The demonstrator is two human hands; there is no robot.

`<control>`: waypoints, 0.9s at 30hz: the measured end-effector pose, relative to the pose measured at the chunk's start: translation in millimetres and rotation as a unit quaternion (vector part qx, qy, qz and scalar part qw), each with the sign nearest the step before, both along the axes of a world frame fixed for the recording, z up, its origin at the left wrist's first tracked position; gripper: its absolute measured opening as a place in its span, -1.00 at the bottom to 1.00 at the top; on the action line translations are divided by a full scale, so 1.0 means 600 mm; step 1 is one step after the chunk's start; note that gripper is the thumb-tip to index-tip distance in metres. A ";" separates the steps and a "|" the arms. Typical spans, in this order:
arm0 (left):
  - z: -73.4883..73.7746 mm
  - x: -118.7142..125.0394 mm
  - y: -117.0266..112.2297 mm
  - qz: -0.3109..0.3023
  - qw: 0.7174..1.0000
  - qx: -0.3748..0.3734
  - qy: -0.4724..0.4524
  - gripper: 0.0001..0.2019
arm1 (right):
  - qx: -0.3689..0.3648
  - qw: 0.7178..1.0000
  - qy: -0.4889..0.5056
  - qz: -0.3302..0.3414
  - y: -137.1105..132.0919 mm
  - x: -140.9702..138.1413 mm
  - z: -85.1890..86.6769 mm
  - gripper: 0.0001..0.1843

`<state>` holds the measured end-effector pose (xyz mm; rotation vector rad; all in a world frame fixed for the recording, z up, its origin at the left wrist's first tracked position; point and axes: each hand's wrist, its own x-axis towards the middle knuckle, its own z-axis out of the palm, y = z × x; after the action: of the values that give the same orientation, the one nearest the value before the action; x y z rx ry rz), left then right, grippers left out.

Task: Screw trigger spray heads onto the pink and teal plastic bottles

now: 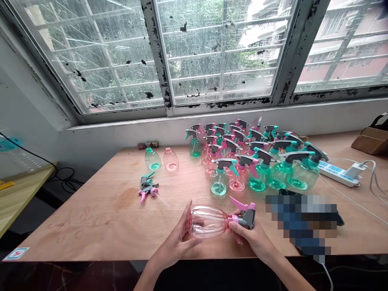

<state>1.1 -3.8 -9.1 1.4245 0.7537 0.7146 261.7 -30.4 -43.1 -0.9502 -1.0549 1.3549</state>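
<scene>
I hold a clear pink spray bottle [209, 220] on its side just above the near edge of the wooden table [106, 218]. My left hand [180, 238] cups the bottle's base, fingers wrapped round it. My right hand [248, 236] grips the neck at the grey and pink trigger head [246, 214]. Two loose trigger heads [147, 188], one teal and one pink, lie to the left. A teal bottle [152, 159] and a pink bottle [170, 159] stand without heads behind them.
Several assembled pink and teal spray bottles [251, 161] crowd the table's back right. A white power strip [338, 173] with cables lies at the right, a cardboard box [371, 139] beyond it. A blurred-out patch covers something at the near right. Windows run behind the table.
</scene>
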 end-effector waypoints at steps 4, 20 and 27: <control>-0.003 -0.001 0.000 0.004 1.000 -0.020 -0.005 0.08 | -0.010 1.000 0.003 0.000 0.000 0.000 0.000 -0.62; 0.003 0.002 -0.001 0.010 1.000 -0.013 0.000 0.02 | -0.011 1.000 0.019 -0.001 -0.001 -0.002 -0.004 -0.62; -0.005 -0.001 0.001 0.010 0.998 -0.050 -0.024 0.01 | 0.001 1.000 -0.015 0.012 0.000 0.001 -0.004 -0.67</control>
<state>0.5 -3.3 -12.3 1.3067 0.7580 0.7143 262.2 -30.6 -45.6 -0.9629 -1.0937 1.3631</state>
